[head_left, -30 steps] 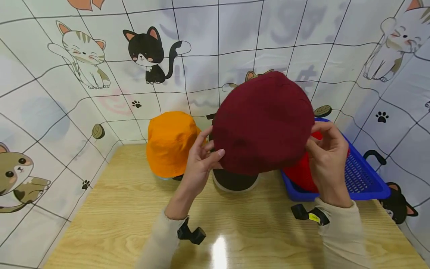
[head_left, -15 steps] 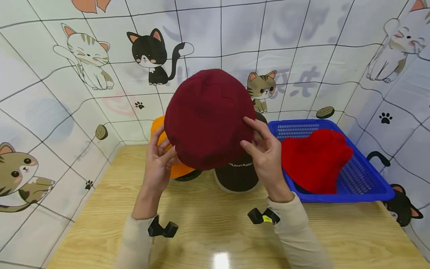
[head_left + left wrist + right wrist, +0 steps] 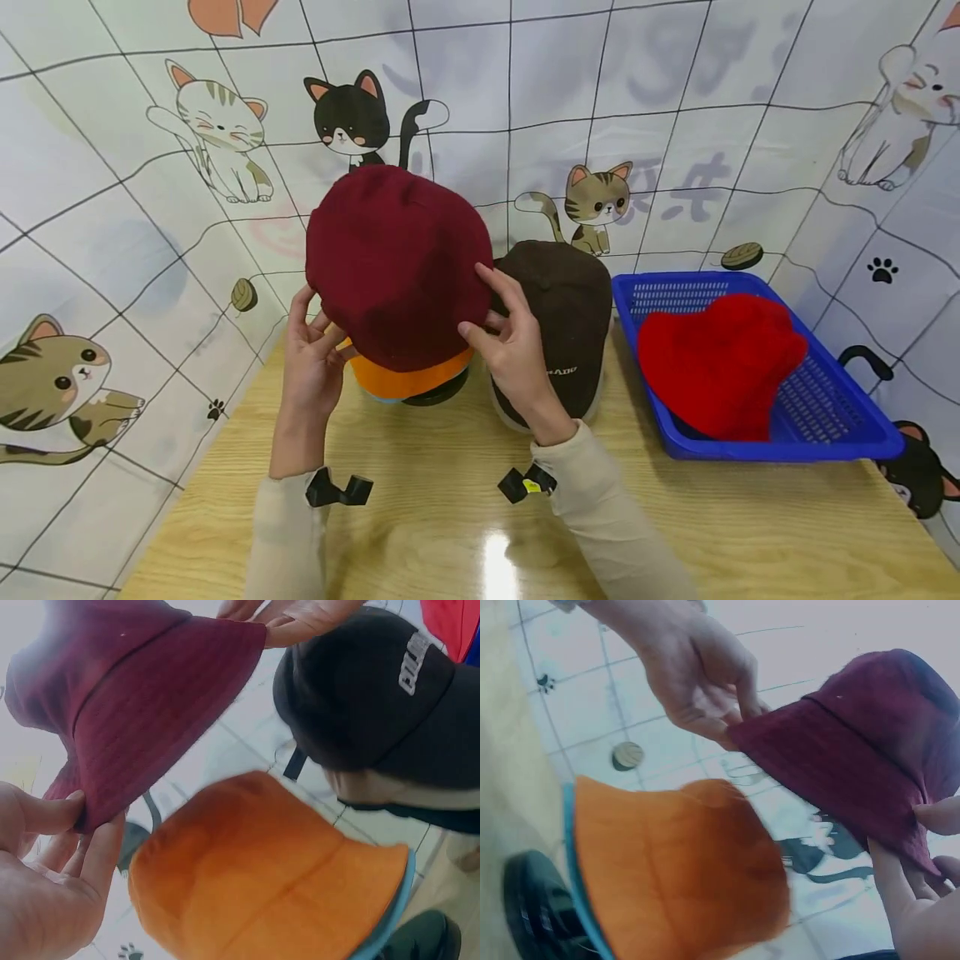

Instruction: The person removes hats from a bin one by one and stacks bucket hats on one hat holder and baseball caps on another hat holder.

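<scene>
A burgundy bucket hat (image 3: 397, 267) is held up by its brim between my two hands. My left hand (image 3: 309, 362) pinches the brim's left side, thumb on top and fingers beneath, as the left wrist view shows. Opposite it, my right hand (image 3: 517, 346) pinches the right side of the brim. Below the raised hat is an orange bucket hat (image 3: 262, 877) with a light blue edge under its brim, set on a dark round-based stand (image 3: 540, 900). In the head view the burgundy hat covers most of the orange one; both wrist views show a gap between them.
A dark baseball cap (image 3: 558, 308) with white lettering stands just right of the orange hat. Further right, a blue plastic basket (image 3: 780, 450) holds a red hat (image 3: 720, 358). A cat-print wall covering (image 3: 480, 92) closes off the back and sides of the wooden table (image 3: 420, 500).
Both hands have carried the burgundy hat leftward, from in front of the dark cap to over the orange hat. The dark cap and the red hat in the basket have come into fuller view.
</scene>
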Available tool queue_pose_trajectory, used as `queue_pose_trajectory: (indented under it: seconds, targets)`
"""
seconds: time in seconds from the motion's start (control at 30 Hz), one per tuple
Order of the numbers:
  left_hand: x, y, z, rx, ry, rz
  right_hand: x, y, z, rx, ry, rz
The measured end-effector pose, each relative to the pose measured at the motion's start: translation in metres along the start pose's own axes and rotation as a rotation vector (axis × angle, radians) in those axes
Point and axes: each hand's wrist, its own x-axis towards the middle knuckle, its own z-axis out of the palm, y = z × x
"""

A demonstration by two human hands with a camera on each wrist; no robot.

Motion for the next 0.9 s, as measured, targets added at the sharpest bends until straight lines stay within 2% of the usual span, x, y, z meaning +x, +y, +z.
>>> queue_pose_trajectory:
  seconds: [0.1,0.23,0.4,0.57,0.73,0.9]
  targets:
    - [0.002,-0.002,-0.010,0.018,0.042,-0.026,0.003,0.013,0.008,0.026,-0.028,0.081]
    - [0.004,-0.006,-0.021,0.029,0.093,-0.084,0.004,0.029,0.015,0.046,-0.012,0.162]
    - [0.008,-0.016,-0.030,-0.011,0.171,-0.141,0.004,0.044,0.019,0.053,0.013,0.216]
    - [0.011,-0.023,-0.035,-0.034,0.242,-0.172,0.005,0.059,0.023,0.074,0.058,0.257]
    - [0.013,-0.027,-0.040,-0.076,0.278,-0.186,0.003,0.067,0.026,0.135,0.125,0.354]
    - [0.015,-0.029,-0.046,-0.136,0.306,-0.195,-0.001,0.074,0.029,0.169,0.140,0.422]
